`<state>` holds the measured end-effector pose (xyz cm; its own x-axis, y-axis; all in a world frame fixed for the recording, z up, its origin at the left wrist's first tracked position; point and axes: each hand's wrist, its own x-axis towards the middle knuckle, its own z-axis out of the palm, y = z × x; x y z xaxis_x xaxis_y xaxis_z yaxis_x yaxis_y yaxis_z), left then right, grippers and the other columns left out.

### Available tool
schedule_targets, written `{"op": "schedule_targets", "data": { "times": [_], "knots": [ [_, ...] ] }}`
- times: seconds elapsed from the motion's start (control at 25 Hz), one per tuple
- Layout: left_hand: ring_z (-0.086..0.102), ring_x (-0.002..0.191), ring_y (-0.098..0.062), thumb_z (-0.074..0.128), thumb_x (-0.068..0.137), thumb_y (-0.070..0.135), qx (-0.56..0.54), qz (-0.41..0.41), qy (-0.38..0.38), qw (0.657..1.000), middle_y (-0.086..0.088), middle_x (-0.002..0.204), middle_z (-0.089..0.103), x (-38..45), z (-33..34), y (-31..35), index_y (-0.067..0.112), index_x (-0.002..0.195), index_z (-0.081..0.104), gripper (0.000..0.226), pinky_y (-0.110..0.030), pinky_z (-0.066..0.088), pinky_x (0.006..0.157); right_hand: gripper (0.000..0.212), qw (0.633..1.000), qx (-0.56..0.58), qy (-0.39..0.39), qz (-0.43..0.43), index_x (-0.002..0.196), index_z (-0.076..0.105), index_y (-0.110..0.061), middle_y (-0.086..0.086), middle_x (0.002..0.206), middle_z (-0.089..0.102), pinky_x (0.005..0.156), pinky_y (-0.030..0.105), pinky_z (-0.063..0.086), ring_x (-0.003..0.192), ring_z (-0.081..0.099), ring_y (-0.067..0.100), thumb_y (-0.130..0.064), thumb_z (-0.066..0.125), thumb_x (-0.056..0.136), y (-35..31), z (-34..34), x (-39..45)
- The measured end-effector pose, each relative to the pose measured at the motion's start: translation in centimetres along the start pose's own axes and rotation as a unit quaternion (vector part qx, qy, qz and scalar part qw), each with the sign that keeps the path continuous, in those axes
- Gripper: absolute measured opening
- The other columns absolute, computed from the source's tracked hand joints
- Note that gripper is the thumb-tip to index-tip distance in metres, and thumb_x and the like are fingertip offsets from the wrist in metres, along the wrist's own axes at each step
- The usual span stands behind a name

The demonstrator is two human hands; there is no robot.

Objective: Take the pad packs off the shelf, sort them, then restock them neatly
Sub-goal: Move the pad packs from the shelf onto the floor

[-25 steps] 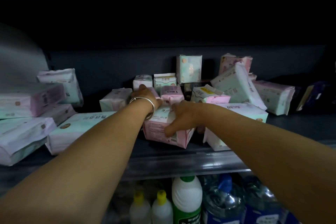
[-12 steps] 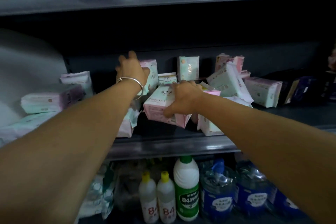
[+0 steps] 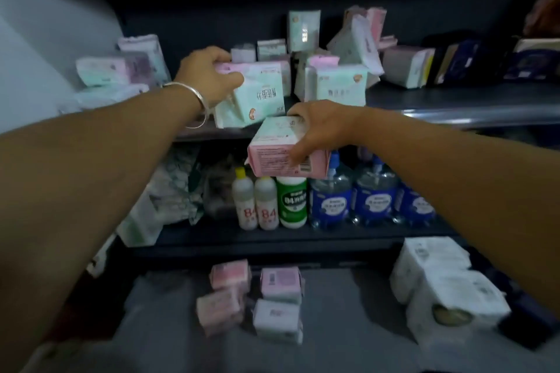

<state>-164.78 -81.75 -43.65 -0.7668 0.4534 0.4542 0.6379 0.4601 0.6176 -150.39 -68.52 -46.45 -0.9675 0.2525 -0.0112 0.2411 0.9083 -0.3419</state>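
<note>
Pad packs in soft pale plastic wrap lie on the dark metal shelf (image 3: 454, 100), in both hands, and on the grey floor below. Far left of the grips, a loose heap of mint, white and lilac packs (image 3: 121, 70) sits at the shelf's left end. The left hand (image 3: 209, 76), with a silver bangle (image 3: 197, 100) on its wrist, curls fingers over the top and thumb across the front of a mint-green soft pack with a pink upper edge (image 3: 254, 97), gripping it just above the shelf's front lip, tilted. Just right of and below that grip, the right hand (image 3: 321, 127) clasps a pink rectangular pack with printed text and a barcode (image 3: 285, 151), fingers on its upper face and thumb on the front side; this pack hangs in front of the shelf edge, clear of it. Behind the right hand a mint and pink pack (image 3: 336, 82) stands upright, with more pale packs (image 3: 357, 36) leaning toward the back wall. Under the right-hand grip, on the lower shelf, stand two small white bottles with yellow caps (image 3: 257, 206), a green-labelled white bottle (image 3: 292, 203) and blue-labelled clear bottles (image 3: 375, 200). Below them four small pink and white packs (image 3: 257, 300) lie grouped on the floor, and white wrapped bundles (image 3: 439, 288) sit to the right.
</note>
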Motion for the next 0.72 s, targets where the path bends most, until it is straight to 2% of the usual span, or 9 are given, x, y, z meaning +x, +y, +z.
{"op": "schedule_targets", "data": {
  "times": [0.08,0.16,0.2,0.24,0.32,0.4,0.52,0.72],
  "knots": [
    [0.052,0.119,-0.021,0.067,0.076,0.026,0.001,-0.033,-0.069,0.997,-0.006,0.135,0.05,-3.1,1.5,-0.4,0.015,0.135,0.048,0.063,-0.022,0.041,0.093,0.079,0.999,0.018,-0.036,0.011,0.134,0.042,-0.019,-0.002,0.12,0.053,0.086,0.028,0.048,0.105,0.054,0.016,-0.033,0.082,0.067,1.8,2.0,-2.5],
    [0.054,0.118,-0.025,0.07,0.07,0.025,-0.014,-0.068,-0.153,0.986,-0.009,0.137,0.048,-6.1,3.6,-0.6,0.013,0.141,0.04,0.078,-0.036,0.047,0.097,0.079,0.997,0.021,-0.067,0.027,0.133,0.042,-0.02,-0.003,0.119,0.054,0.085,0.026,0.048,0.104,0.055,0.016,-0.032,0.083,0.066,3.7,4.4,-4.9],
    [0.057,0.112,-0.028,0.07,0.068,0.022,-0.029,-0.086,-0.188,0.978,-0.01,0.131,0.051,-7.3,4.7,-0.6,0.011,0.14,0.04,0.079,-0.041,0.05,0.094,0.08,0.996,0.012,-0.079,0.033,0.133,0.043,-0.02,-0.002,0.119,0.054,0.085,0.026,0.048,0.104,0.055,0.016,-0.032,0.083,0.066,4.7,5.6,-5.8],
    [0.061,0.101,-0.03,0.07,0.065,0.018,-0.041,-0.103,-0.219,0.969,-0.01,0.12,0.054,-8.5,6.0,-0.6,0.009,0.136,0.045,0.075,-0.042,0.052,0.088,0.08,0.995,0.002,-0.09,0.038,0.133,0.043,-0.02,-0.003,0.12,0.053,0.085,0.025,0.046,0.105,0.054,0.016,-0.033,0.083,0.065,5.6,6.7,-6.4],
    [0.06,0.076,-0.027,0.067,0.065,0.012,-0.048,-0.124,-0.274,0.953,-0.013,0.098,0.058,-10.0,8.3,-1.2,0.007,0.114,0.06,0.05,-0.037,0.053,0.071,0.081,0.992,-0.015,-0.115,0.046,0.134,0.043,-0.021,-0.002,0.123,0.052,0.087,0.025,0.044,0.107,0.051,0.016,-0.035,0.083,0.064,7.1,8.9,-6.9],
    [0.059,0.07,-0.028,0.063,0.072,0.006,-0.045,-0.144,-0.3,0.942,-0.017,0.088,0.06,-10.7,10.5,-2.2,0.003,0.102,0.064,0.029,-0.037,0.052,0.065,0.084,0.989,-0.023,-0.136,0.054,0.135,0.041,-0.02,-0.001,0.127,0.05,0.092,0.028,0.044,0.111,0.05,0.017,-0.037,0.083,0.065,8.6,10.6,-6.9],
    [0.062,0.077,-0.035,0.061,0.08,0.003,-0.084,-0.192,-0.323,0.923,-0.021,0.09,0.062,-10.9,14.0,-4.8,0.004,0.102,0.062,0.022,-0.055,0.052,0.077,0.084,0.984,-0.006,-0.159,0.075,0.134,0.039,-0.019,0.0,0.125,0.05,0.092,0.029,0.046,0.109,0.051,0.017,-0.037,0.083,0.064,10.9,13.2,-6.1],
    [0.063,0.083,-0.034,0.06,0.079,-0.005,-0.094,-0.192,-0.343,0.915,-0.018,0.098,0.062,-11.3,20.2,-8.9,0.008,0.112,0.058,0.036,-0.056,0.054,0.078,0.081,0.966,0.042,-0.225,0.117,0.131,0.04,-0.023,-0.003,0.122,0.054,0.091,0.031,0.05,0.106,0.055,0.015,-0.038,0.083,0.065,15.1,18.4,-4.3]
  ]
}}
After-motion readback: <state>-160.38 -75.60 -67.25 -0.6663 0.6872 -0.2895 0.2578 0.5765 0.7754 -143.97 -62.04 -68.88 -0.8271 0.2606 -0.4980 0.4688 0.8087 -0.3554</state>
